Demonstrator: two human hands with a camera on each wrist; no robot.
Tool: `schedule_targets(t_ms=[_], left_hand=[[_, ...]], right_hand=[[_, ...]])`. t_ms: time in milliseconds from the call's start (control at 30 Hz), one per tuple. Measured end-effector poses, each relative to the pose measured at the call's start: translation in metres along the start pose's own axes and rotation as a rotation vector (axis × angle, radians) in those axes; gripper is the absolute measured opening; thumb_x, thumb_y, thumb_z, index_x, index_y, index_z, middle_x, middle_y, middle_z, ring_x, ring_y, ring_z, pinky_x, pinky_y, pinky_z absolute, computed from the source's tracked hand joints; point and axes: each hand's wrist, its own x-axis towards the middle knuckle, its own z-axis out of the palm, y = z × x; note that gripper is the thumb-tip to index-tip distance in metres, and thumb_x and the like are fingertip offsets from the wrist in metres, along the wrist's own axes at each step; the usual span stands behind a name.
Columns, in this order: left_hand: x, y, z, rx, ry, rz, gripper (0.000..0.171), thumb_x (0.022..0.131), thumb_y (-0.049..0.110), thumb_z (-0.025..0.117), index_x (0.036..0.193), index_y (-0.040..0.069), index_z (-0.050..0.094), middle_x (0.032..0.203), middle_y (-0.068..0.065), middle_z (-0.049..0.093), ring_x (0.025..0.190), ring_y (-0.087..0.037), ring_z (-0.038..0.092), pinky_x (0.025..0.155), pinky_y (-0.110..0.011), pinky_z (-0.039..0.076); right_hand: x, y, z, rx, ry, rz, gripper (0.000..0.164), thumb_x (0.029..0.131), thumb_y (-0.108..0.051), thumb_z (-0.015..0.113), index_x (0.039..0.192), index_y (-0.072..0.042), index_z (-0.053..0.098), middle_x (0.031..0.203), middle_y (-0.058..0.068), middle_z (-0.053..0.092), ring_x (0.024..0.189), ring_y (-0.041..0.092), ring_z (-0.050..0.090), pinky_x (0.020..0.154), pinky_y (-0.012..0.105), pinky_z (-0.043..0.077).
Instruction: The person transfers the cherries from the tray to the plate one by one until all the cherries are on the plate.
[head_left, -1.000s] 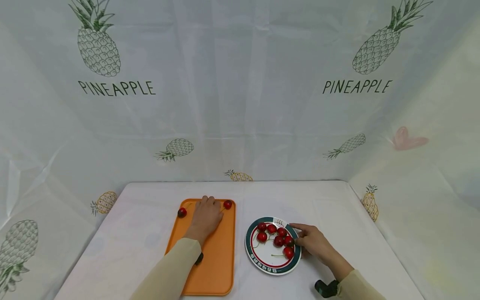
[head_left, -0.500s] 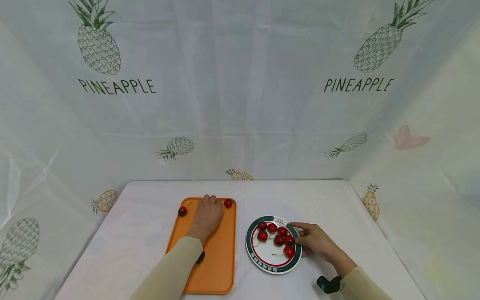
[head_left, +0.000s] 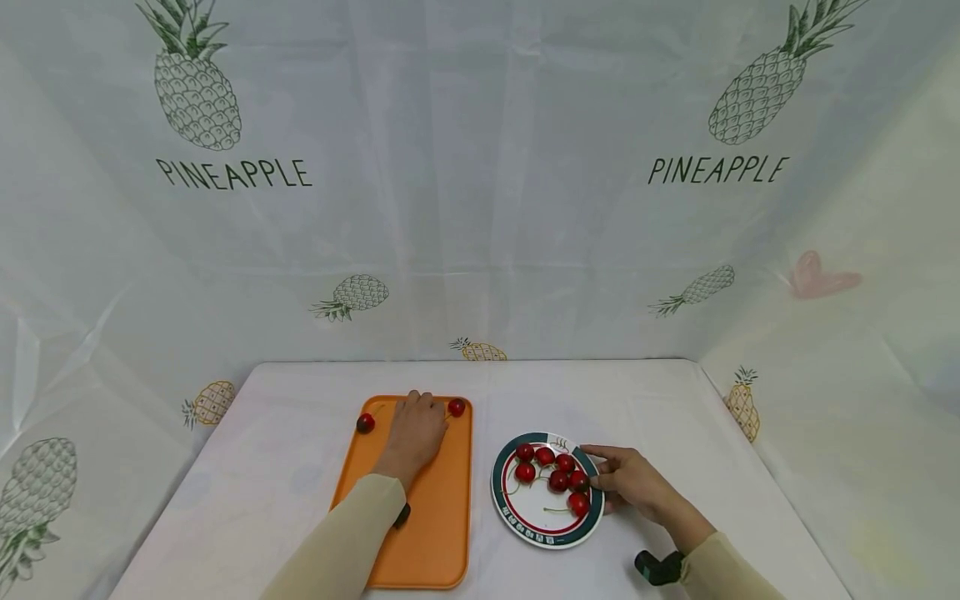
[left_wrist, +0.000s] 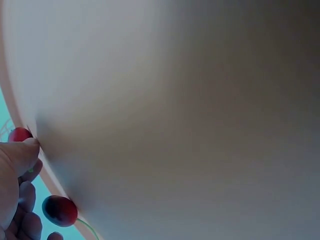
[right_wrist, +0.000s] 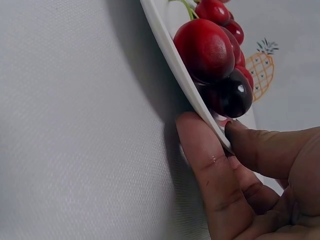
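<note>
My left hand (head_left: 415, 432) is over the far end of the orange tray (head_left: 427, 533). In the left wrist view its thumb and finger pinch a bit of green cherry stem (left_wrist: 31, 170); most of that stem is hidden. One cherry (head_left: 456, 407) lies right of this hand, another darker cherry (head_left: 365, 423) left of it, both near the tray's far corners. My right hand (head_left: 633, 483) grips the right rim of a round white plate (head_left: 517, 527) with a green border, thumb on top and fingers beneath. Several red cherries (head_left: 558, 481) lie on the plate, some with green stems.
Tray and plate stand side by side on a white-covered table (head_left: 675, 400), a narrow strip of cloth between them. Behind rises a pale curtain (head_left: 480, 208) printed with pineapples. A dark wrist device (head_left: 657, 568) sits at the right sleeve.
Both hands stay nearly where they were, the left over the tray, the right at the plate's rim. The whole head view has shifted very slightly.
</note>
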Motion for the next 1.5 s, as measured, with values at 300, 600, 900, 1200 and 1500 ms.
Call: schedule_targets(t_ms=[300, 600, 900, 1200, 1500], left_hand=[[0.0003, -0.0013, 0.0005, -0.013, -0.021, -0.013, 0.022, 0.100, 0.032, 0.074, 0.101, 0.010, 0.073, 0.105, -0.008, 0.065, 0.092, -0.027, 0.048, 0.090, -0.046, 0.048], [-0.0014, 0.0009, -0.0022, -0.034, -0.019, -0.020, 0.021, 0.100, 0.030, 0.074, 0.102, 0.009, 0.073, 0.107, -0.009, 0.066, 0.095, -0.028, 0.049, 0.091, -0.047, 0.048], [-0.0022, 0.0021, -0.0014, -0.016, 0.002, -0.024, 0.016, 0.101, 0.022, 0.072, 0.095, 0.008, 0.072, 0.097, -0.008, 0.064, 0.088, -0.027, 0.044, 0.083, -0.043, 0.045], [-0.0015, 0.0003, 0.0019, 0.015, -0.009, -0.025, 0.008, 0.103, 0.009, 0.067, 0.103, 0.007, 0.074, 0.100, -0.008, 0.066, 0.090, -0.026, 0.044, 0.082, -0.041, 0.042], [-0.0050, -0.0005, -0.0032, 0.005, 0.024, 0.012, 0.011, 0.104, 0.008, 0.064, 0.097, 0.009, 0.072, 0.096, -0.006, 0.063, 0.087, -0.026, 0.043, 0.078, -0.040, 0.039]], right_hand=[[-0.0014, 0.0014, 0.0005, 0.015, 0.009, 0.004, 0.063, 0.091, 0.005, 0.072, 0.151, -0.003, 0.054, 0.111, 0.015, 0.069, 0.073, 0.023, 0.068, 0.063, 0.038, 0.062], [-0.0014, 0.0023, 0.0012, 0.027, 0.018, 0.010, 0.063, 0.091, 0.006, 0.072, 0.151, -0.003, 0.055, 0.115, 0.016, 0.066, 0.073, 0.022, 0.068, 0.062, 0.038, 0.062], [-0.0029, 0.0020, 0.0018, 0.031, 0.017, 0.002, 0.062, 0.092, 0.005, 0.072, 0.151, -0.003, 0.055, 0.115, 0.016, 0.066, 0.073, 0.022, 0.068, 0.062, 0.038, 0.062], [-0.0033, 0.0029, 0.0046, 0.027, 0.038, 0.017, 0.061, 0.092, 0.006, 0.071, 0.150, -0.005, 0.057, 0.113, 0.016, 0.065, 0.072, 0.023, 0.067, 0.061, 0.038, 0.061], [0.0010, -0.0015, -0.0002, 0.033, 0.044, 0.070, 0.061, 0.090, 0.008, 0.073, 0.148, -0.007, 0.059, 0.115, 0.015, 0.068, 0.077, 0.024, 0.068, 0.063, 0.039, 0.062]])
